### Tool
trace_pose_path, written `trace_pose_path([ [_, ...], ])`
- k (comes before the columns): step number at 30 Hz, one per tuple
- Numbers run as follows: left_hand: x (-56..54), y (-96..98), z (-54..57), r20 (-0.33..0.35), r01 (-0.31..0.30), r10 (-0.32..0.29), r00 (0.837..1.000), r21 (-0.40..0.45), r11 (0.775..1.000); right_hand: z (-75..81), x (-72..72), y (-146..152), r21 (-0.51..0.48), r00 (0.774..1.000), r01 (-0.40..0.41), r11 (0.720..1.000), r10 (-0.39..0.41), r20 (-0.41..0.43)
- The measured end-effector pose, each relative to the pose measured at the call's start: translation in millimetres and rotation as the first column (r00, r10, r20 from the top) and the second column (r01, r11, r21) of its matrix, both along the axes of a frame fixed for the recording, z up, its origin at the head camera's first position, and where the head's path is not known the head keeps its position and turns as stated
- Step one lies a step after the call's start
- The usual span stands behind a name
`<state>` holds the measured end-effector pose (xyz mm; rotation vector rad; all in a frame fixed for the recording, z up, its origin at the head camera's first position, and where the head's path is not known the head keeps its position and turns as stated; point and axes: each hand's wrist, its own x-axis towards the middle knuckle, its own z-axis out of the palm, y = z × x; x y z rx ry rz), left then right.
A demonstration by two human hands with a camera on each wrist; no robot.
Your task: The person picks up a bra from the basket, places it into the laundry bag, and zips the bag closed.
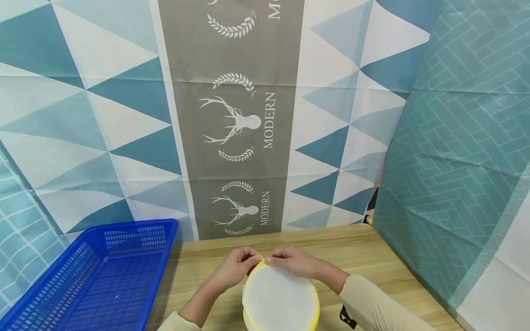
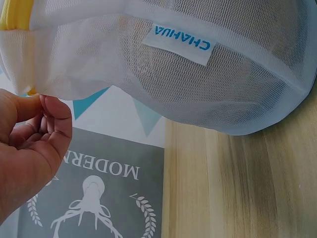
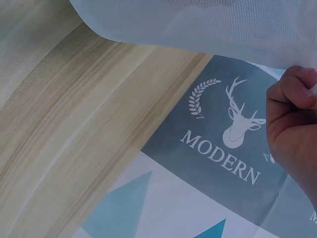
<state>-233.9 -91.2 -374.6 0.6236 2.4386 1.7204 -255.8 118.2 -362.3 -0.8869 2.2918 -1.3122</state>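
Note:
A round white mesh laundry bag with a yellow zipper band stands above the wooden table in the head view. My left hand pinches its far edge by the zipper, thumb against forefinger. Just to the right, my right hand grips the same edge with thumb and curled fingers. The left wrist view shows the bag's mesh side with a white CHAHUA label, and a bit of yellow right at the fingertips. In the right wrist view, the bag's pale edge runs to the right hand, partly cut off by the frame.
A blue plastic basket with slotted walls stands to the left on the wooden table. Behind the table hangs a patterned cloth, with a teal sheet on the right. A black strap shows by the right sleeve.

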Motion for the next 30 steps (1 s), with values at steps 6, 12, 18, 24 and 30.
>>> trace_pose_path([
  [6, 0.1, 0.4, -0.7, 0.000, -0.005, 0.005, 1.000, 0.000, 1.000, 0.5, 1.1, -0.7, 0.005, 1.000, 0.014, 1.000, -0.014, 0.027],
  [12, 0.3, 0.7, -0.8, 0.010, -0.014, 0.014, 1.000, 0.007, 1.000, -0.2, 0.9, -0.2, 0.004, 0.999, 0.019, 1.000, -0.019, 0.026],
  [18, 0.9, 1.3, 0.0, 0.011, -0.009, 0.009, 1.000, 0.019, 1.000, 0.1, 1.4, 1.6, -0.001, 1.000, 0.021, 1.000, -0.021, 0.017],
  [24, 1.5, -0.6, -1.0, 0.022, -0.009, 0.008, 1.000, 0.034, 0.999, 0.0, 1.7, 1.5, -0.005, 0.999, 0.029, 1.000, -0.029, 0.027],
  [30, 1.2, -1.5, -1.5, 0.028, -0.003, 0.002, 1.000, 0.036, 0.999, -1.6, 1.0, 4.0, -0.011, 0.999, 0.031, 0.999, -0.031, 0.015],
])
